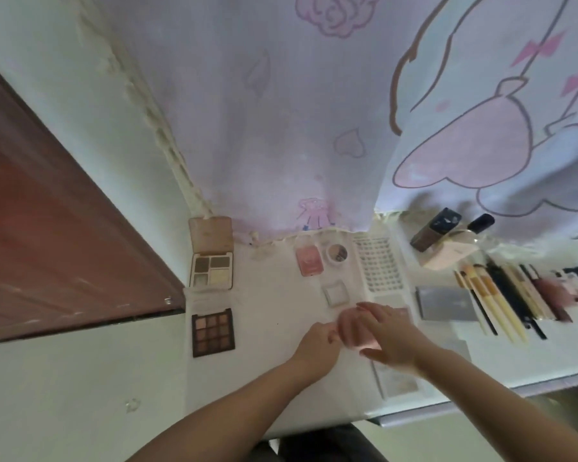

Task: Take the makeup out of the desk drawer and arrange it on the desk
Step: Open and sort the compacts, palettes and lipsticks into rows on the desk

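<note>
Together, the left hand [317, 341] and right hand [386, 335] held a pink compact [354, 330] between curled fingers just above the desk [274, 328]; beyond it lay a small clear case [335, 292], brushes [494, 301] farther right.

A pale lilac curtain [281, 128] printed with pink cartoon shapes was seen. A brown nine-shade palette [213, 332], a pink compact [309, 260], cream-handled brushes [491, 301] and a reddish-brown door [47, 235] were shown.
</note>
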The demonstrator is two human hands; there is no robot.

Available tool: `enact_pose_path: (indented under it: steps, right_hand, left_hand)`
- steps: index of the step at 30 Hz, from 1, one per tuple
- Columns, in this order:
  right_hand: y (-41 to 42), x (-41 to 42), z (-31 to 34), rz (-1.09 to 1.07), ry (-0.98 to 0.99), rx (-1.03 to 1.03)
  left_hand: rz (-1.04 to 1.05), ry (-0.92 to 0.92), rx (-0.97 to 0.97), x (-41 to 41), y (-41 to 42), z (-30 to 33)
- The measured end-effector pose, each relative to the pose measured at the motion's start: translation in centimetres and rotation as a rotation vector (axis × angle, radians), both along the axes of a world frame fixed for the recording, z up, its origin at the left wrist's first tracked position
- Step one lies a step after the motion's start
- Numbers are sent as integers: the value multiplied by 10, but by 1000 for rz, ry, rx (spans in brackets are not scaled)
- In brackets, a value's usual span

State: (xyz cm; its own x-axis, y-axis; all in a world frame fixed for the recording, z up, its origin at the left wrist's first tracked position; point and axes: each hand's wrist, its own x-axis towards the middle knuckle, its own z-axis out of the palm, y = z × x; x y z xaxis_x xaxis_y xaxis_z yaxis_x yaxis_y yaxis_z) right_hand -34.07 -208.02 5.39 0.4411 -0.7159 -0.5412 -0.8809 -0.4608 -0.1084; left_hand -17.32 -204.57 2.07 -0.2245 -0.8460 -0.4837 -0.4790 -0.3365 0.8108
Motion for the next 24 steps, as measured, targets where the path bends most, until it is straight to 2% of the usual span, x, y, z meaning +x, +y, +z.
enact_pose_path:
  steps: [5,8,10,13,15,20,24]
  right_hand:
    - [-4,-7,-18,104,-47,-79]
    - [-8,-4,-11,141,-147,-63]
    - [-6,0,0,61,-293,-35]
    - [-4,22,22,-58,-513,-6]
    - [-2,43,34,-63,-565,14]
    - [1,92,43,-8,-588,174]
    - [3,128,44,-170,-739,372]
  left_hand:
    - [134,67,101,-16,-3,-4]
    - [297,203,227,-13,0,8]
    - [447,387,341,-3,1,15]
    - [567,869,593,18,5,31]
    - [605,1041,632,32,10,39]
    - [717,1114,585,75,39,46]
    - [803,1202,640,115,73,38]
